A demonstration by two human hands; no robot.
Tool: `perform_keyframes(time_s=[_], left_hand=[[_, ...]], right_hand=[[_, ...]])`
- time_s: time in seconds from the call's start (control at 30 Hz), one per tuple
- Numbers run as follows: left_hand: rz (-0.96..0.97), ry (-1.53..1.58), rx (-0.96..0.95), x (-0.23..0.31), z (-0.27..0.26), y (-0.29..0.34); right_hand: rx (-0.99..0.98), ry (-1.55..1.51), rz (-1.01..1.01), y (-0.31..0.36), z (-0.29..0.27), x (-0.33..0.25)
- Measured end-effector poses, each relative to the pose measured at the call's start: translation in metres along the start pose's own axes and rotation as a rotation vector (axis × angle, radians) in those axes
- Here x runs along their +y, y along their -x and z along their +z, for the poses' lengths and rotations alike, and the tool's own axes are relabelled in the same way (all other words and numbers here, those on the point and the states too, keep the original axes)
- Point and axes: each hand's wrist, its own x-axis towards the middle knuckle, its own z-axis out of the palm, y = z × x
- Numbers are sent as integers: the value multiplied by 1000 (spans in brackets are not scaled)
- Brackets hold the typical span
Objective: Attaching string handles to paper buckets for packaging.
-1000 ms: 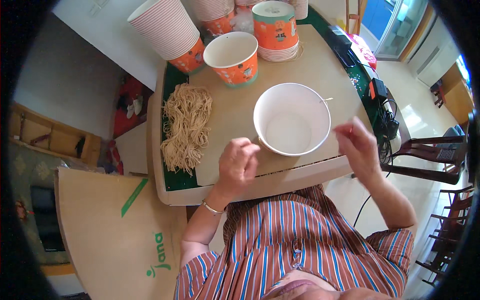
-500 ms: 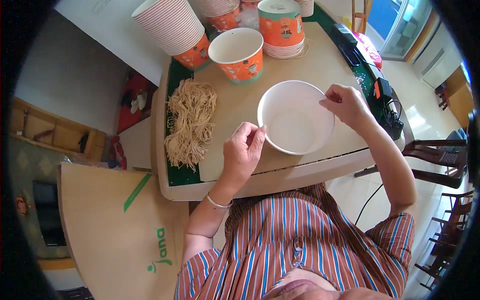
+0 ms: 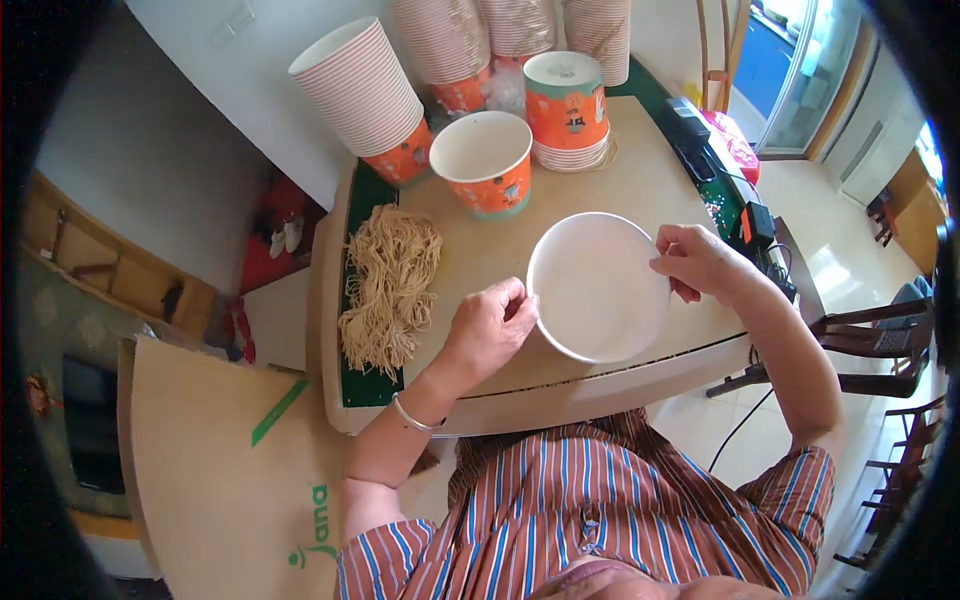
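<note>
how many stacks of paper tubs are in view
5: a left stack, three back stacks in a row, and an upside-down stack in front of them; more may be hidden behind.

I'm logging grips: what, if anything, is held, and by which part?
Apparently the white tub, by its rim: left hand at left, right hand at right; grip firmness unclear.
</note>
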Motion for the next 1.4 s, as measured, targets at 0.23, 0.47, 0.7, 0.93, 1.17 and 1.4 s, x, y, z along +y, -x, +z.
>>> perform_keyframes(time_s=[0.23,0.47,0.7,0.93,1.17,1.4], left_hand=[[202,-101,116,23,-7,-15],[164,-129,50,19,-7,-28],[127,-97,20,16,-4,-29],[148,-80,99,13,-1,-29],[206,-117,181,19,-4,-36],[147,-24,87,22,-16,-54]], right_hand=[[87,12,-169,8,-16,-9],[39,57,-155,4,-24,-8],[10,101,-80,11,-25,-12],[181,282,-293,1,-26,8],[367,386,-519,-9,-30,15],[283,299,-469,-17,-43,8]])
